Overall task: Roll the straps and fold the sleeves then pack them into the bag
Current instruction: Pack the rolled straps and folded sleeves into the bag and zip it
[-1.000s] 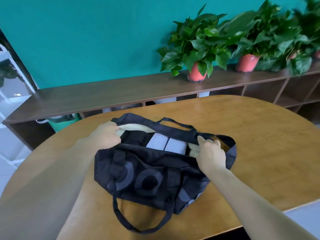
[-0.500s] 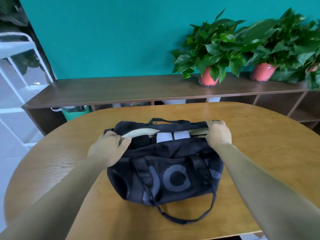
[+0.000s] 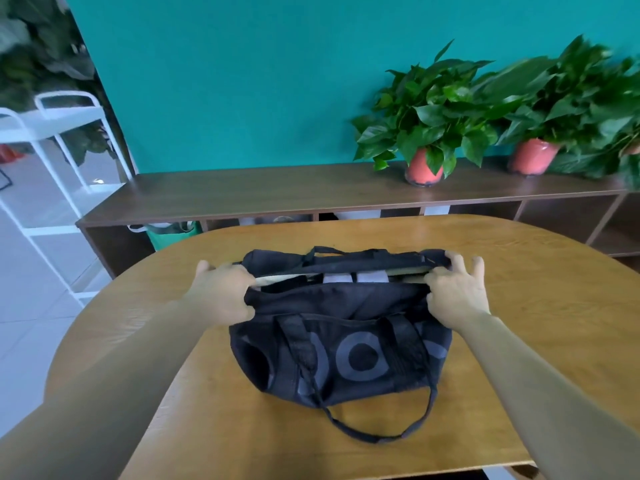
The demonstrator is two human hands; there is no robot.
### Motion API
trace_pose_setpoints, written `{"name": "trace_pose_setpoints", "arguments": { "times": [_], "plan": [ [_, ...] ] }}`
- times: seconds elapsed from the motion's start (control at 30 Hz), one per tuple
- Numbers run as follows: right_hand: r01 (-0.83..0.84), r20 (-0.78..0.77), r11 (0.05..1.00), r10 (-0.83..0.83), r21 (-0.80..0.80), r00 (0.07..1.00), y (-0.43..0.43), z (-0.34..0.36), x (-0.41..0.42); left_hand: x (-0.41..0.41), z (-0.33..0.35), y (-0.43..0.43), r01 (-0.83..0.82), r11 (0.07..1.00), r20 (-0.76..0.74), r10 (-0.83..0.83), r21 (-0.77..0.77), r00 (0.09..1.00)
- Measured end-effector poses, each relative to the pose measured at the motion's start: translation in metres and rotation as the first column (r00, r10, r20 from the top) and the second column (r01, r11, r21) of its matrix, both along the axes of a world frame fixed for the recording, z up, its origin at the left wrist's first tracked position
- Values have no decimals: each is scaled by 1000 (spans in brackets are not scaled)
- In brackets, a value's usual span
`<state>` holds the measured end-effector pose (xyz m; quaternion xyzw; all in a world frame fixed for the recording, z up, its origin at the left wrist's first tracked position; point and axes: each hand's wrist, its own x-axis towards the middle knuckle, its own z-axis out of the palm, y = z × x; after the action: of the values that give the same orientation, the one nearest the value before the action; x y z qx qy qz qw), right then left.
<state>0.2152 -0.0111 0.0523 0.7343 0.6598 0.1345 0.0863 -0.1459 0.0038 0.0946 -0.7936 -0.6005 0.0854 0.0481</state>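
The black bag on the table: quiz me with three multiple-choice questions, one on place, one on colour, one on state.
1. Where does the bag sit?
A. on the wooden table
B. on the long shelf
C. on the floor
2. What colour are the rings printed on its side?
A. red
B. grey
C. yellow
3. How is its top?
A. zipped shut
B. turned inside out
C. open, a hand at each end
Answers: 1 A, it rests on the tabletop; 2 B, the rings are grey on black; 3 C, the left hand and right hand grip the rim's ends, and white items show inside.
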Motion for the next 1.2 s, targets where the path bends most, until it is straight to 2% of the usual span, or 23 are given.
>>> {"name": "trace_pose_setpoints", "arguments": {
  "times": [0.17, 0.3, 0.47, 0.7, 0.87, 0.97, 1.07, 1.13, 1.2],
  "plan": [
    [3, 19, 996, -5, 89, 1000, 6, 12, 1, -3, 20, 0, 10, 966, 18, -15, 257, 1000],
    [-28, 6, 999, 28, 47, 1000, 7, 13, -1, 2, 18, -5, 31, 981, -18, -28, 189, 999],
    [-7, -43, 997, 10, 74, 999, 4, 14, 5, -9, 13, -6, -31, 976, 157, -3, 214, 988],
    [77, -174, 987, -52, 138, 983, 8, 18, 9, -18, 2, -3, -63, 979, 198, 24, 193, 980],
    [92, -229, 978, -48, 186, 972, 15, 18, 8, -22, -6, -3, -106, 984, 293, 60, 143, 954],
    [52, -400, 960, 66, 277, 914, 17, 17, 2, -25, -9, -3, -74, 991, 408, 23, 110, 913],
    [-53, -435, 895, 267, 444, 860, 14, 22, -16, -25, -11, -6, -96, 990, 542, 23, 106, 840],
    [-170, -426, 899, 349, 402, 835, 12, 28, -38, -25, -12, -8, -113, 988, 594, 30, 102, 804],
    [-285, -411, 924, 369, 254, 834, 12, 32, -65, -23, -11, -8, -120, 989, 651, 35, 88, 759]
  ]
}}
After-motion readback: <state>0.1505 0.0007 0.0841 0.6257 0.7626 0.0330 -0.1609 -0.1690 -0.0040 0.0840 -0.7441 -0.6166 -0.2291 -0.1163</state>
